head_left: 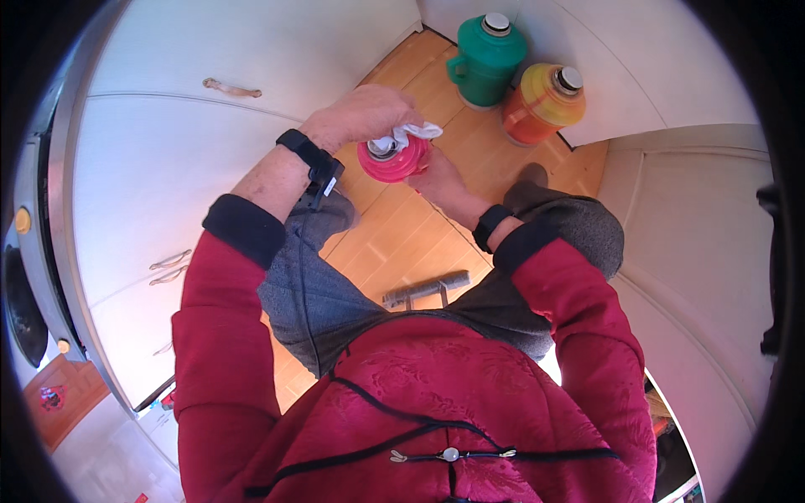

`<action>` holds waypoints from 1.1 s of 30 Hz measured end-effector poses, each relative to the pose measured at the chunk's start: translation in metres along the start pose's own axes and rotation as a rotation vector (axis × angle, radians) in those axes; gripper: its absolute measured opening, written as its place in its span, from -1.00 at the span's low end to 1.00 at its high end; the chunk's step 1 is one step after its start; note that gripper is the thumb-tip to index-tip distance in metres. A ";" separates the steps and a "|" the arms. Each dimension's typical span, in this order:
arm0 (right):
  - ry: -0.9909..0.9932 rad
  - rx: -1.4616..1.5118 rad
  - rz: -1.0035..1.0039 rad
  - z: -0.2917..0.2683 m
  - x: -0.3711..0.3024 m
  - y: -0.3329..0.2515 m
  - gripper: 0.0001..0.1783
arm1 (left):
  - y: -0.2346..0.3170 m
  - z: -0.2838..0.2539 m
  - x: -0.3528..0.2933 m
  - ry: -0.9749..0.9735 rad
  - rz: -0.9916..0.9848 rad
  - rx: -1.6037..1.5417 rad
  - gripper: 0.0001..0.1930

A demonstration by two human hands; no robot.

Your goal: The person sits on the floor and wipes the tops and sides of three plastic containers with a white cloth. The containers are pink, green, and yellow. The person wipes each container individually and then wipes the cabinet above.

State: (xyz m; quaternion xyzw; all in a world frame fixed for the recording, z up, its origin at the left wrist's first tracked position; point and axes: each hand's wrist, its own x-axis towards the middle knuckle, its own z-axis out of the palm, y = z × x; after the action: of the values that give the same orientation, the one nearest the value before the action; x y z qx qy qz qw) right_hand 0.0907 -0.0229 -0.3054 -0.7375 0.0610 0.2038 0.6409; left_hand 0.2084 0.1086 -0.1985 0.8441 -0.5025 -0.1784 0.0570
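Note:
A pink thermos flask (pixel 391 168) stands in front of me between my knees, seen from above, with a silvery part at its top. My right hand (pixel 436 176) is closed round its right side. Over the top of the flask, my left hand (pixel 365 113) is closed on a white cloth (pixel 411 134) that bunches against the silvery part. The fingertips of the left hand are partly hidden by the cloth. The flask's lower body is out of sight beneath its shoulder.
Beyond the hands, a green thermos flask (pixel 488 59) and an orange-yellow thermos flask (pixel 545 105) stand on the wood-patterned floor (pixel 381 243). White cabinets (pixel 168 168) with handles line the left. A pale panel (pixel 696 218) is at right. A grey bar (pixel 428 289) lies between my legs.

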 end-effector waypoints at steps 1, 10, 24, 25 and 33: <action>0.025 -0.040 -0.025 0.000 0.000 0.002 -0.52 | -0.002 -0.002 0.004 -0.052 0.069 0.050 -0.71; -0.080 -0.307 0.158 0.000 -0.004 0.037 -0.41 | -0.022 0.012 -0.012 0.026 -0.122 -0.057 -0.77; -0.102 -0.598 0.003 -0.005 0.045 0.012 -0.77 | -0.011 0.030 -0.080 0.130 -0.689 -0.386 -0.74; -0.094 -0.584 -0.020 -0.001 0.048 0.016 -0.77 | -0.011 0.028 -0.083 0.100 -0.690 -0.312 -0.74; -0.008 -0.636 -0.111 0.007 0.055 0.044 -0.77 | -0.007 0.005 -0.055 0.172 -0.242 -0.186 -0.73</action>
State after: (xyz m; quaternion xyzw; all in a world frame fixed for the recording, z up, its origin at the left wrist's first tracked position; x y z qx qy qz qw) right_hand 0.1236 -0.0137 -0.3675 -0.9023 -0.0484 0.1802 0.3887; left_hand 0.1884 0.1604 -0.1916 0.9017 -0.3718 -0.1565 0.1556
